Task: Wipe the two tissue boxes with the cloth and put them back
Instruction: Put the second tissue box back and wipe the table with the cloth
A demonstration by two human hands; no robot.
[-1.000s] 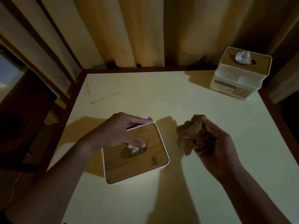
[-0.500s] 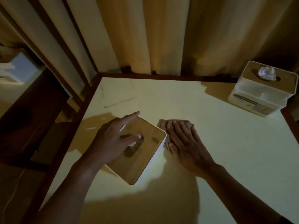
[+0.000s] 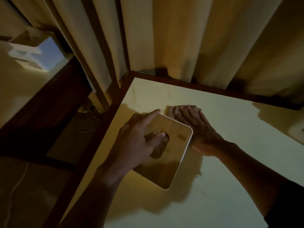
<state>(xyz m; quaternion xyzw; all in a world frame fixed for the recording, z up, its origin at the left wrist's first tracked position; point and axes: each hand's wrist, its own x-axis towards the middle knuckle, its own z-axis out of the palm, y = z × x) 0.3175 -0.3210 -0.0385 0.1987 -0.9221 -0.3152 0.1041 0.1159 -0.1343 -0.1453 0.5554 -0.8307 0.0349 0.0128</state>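
A tissue box (image 3: 166, 155) with a wooden lid and pale rounded rim sat near the left edge of a pale table (image 3: 230, 162), turned at an angle to the table's sides. The person's left hand (image 3: 136, 142) lay across the lid, the forefinger stretched straight toward the box's far corner and the thumb reaching into the dark oval slot in the middle of the lid; whether the remaining fingers curled over the box's left side could not be made out. Just beyond the box's far right side, a brown cloth (image 3: 172, 111) lay flattened on the tabletop. The right hand (image 3: 197, 127) rested palm down on it, fingers straight and held together, gripping nothing, with the heel of the hand against the side of the box. Only the corner of a second tissue box (image 3: 298, 131) showed at the right edge of the view, well apart from the first. Cream curtains (image 3: 181, 38) hung behind the table's dark wooden border.
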